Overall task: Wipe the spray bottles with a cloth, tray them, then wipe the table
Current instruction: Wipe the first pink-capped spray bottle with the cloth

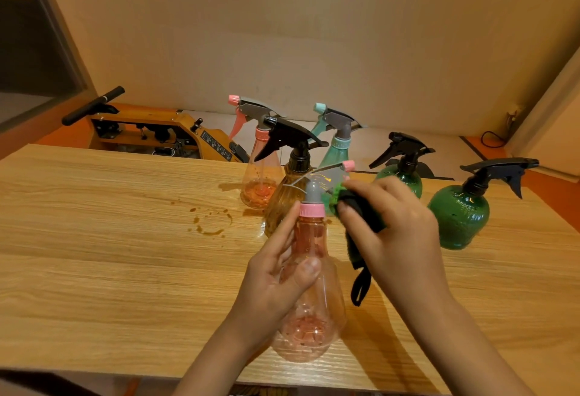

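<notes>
No legible text; label (pixel 216 145) on orange machine (pixel 141 127) too blurred.

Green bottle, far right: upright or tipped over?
Upright. The green bottle stands on its base on the table, with its black trigger head on top.

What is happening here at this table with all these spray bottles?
A person is cleaning a clear pink plastic spray bottle. The left hand grips its body, while the right hand holds a dark cloth with a green patch against the sprayer head. Behind, on the light wooden table, stand a second pink bottle, an amber bottle, a teal bottle and two dark green bottles. Brown liquid spots mark the table. No tray is in view.
</notes>
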`<state>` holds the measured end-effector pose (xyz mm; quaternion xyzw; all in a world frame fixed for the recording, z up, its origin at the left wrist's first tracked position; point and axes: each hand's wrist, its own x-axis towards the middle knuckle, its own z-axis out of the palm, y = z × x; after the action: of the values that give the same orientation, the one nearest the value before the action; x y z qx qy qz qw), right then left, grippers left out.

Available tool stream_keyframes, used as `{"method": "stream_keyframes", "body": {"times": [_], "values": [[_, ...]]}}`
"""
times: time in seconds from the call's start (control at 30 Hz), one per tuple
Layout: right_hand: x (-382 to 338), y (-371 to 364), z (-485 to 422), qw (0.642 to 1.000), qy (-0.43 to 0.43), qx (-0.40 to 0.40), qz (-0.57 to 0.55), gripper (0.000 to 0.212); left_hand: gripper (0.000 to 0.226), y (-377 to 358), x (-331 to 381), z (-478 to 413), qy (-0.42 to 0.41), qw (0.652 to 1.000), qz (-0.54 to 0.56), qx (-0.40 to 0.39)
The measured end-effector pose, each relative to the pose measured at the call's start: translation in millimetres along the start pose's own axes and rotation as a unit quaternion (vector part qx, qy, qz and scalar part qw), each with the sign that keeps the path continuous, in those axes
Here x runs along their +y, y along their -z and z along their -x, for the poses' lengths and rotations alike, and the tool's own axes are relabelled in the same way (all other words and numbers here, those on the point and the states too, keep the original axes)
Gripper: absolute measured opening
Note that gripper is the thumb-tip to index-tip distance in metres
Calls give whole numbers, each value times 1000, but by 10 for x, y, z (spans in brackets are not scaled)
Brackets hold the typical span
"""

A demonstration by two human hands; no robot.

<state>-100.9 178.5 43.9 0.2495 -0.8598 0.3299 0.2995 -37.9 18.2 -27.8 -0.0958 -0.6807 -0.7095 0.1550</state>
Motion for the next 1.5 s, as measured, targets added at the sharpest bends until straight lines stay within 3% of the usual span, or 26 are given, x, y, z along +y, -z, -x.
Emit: {"method": "stream_keyframes", "body": {"times": [0.3, 0.57, 0.8, 0.97, 1.2, 1.5], "values": [[-2, 20, -160, 999, -3, 48, -9, 27, 72, 6, -7, -7, -12, 1000, 0, -11], [50, 42, -48, 999, -17, 13, -47, 23, 70, 85, -16, -26, 4, 1000, 10, 27], [-25, 163, -141, 975, -85, 30, -202, 22, 77, 133, 51, -35, 30, 994, 102, -24], [-46, 159, -54, 943, -143, 34, -297, 23, 67, 166, -3, -36, 42, 996, 76, -39], [-97, 134, 4, 930, -161, 54, -325, 24, 86, 71, 26, -54, 41, 999, -15, -4], [0, 302, -105, 941, -141, 28, -306, 22, 80, 51, 57, -69, 21, 998, -12, 64]]}}
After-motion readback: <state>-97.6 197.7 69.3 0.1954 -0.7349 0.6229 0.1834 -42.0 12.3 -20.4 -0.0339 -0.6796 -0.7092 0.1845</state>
